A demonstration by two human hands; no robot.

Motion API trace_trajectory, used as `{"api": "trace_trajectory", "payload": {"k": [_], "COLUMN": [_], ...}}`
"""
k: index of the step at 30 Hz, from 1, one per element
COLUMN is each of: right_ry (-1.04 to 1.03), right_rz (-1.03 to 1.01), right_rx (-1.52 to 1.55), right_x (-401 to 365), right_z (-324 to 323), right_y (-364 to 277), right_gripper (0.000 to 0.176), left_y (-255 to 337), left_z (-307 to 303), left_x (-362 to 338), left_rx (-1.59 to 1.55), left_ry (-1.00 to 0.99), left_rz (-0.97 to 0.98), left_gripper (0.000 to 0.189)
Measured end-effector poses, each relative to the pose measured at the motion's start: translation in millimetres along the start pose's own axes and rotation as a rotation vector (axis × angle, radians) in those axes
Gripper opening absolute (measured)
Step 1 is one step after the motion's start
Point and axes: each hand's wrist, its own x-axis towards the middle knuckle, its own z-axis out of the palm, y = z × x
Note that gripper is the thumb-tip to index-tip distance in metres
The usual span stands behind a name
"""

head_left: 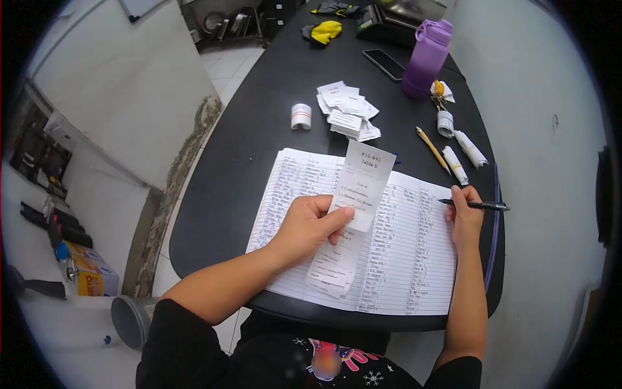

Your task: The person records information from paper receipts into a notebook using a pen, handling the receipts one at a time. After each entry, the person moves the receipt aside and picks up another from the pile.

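My left hand [317, 227] pinches a printed receipt [368, 172] between thumb and fingers, its top line reading "Table 5". Below that hand, more receipts [330, 269] lie over the left page of an open lined notebook [411, 259]. Both pages carry columns of handwriting. At the right page's upper edge, my right hand [466, 217] is closed around a black pen [489, 205], its tip pointing left over the page. Beyond the notebook sits a loose pile of receipts [350, 107], with a curled paper roll [301, 117] to its left.
Along the table's right side are a wooden pencil-like stick [433, 149], rolled papers [455, 165] and a small paper roll [445, 123]. Farther back stand a purple bottle [427, 58], a phone [384, 65] and a yellow-black glove [322, 32]. A grey bin [133, 321] is on the floor at left.
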Motion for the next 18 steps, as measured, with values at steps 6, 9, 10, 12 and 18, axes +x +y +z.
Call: {"api": "trace_trajectory", "payload": {"k": [6,9,10,12,18], "right_ry": [-0.019,-0.03,-0.035,-0.035,-0.057], "right_rz": [-0.022,-0.035,-0.042,-0.037,-0.033], "right_rx": [-0.021,-0.018,-0.017,-0.016,0.008], "right_x": [-1.5,-1.3,-1.0,0.2,0.5], "right_z": [1.6,0.7,0.6,-0.3,-1.8], "right_y": [-1.2,-0.5,-0.2,1.8,1.0], "right_gripper": [0.03,0.03,0.03,0.03,0.029], "left_y": [-5.2,-7.7,-7.7,-6.9,-8.7], "left_z": [-3.3,-3.8,-3.9,-4.0,-4.4], "left_x": [1.4,2.2,2.1,1.7,3.2], "left_rx": [-0.083,-0.118,-0.126,-0.135,-0.155], "left_ry": [-0.009,-0.012,-0.011,-0.014,-0.021], "left_rz": [0.002,0.001,0.003,-0.003,-0.009], "left_gripper": [0.02,0.02,0.02,0.02,0.021]}}
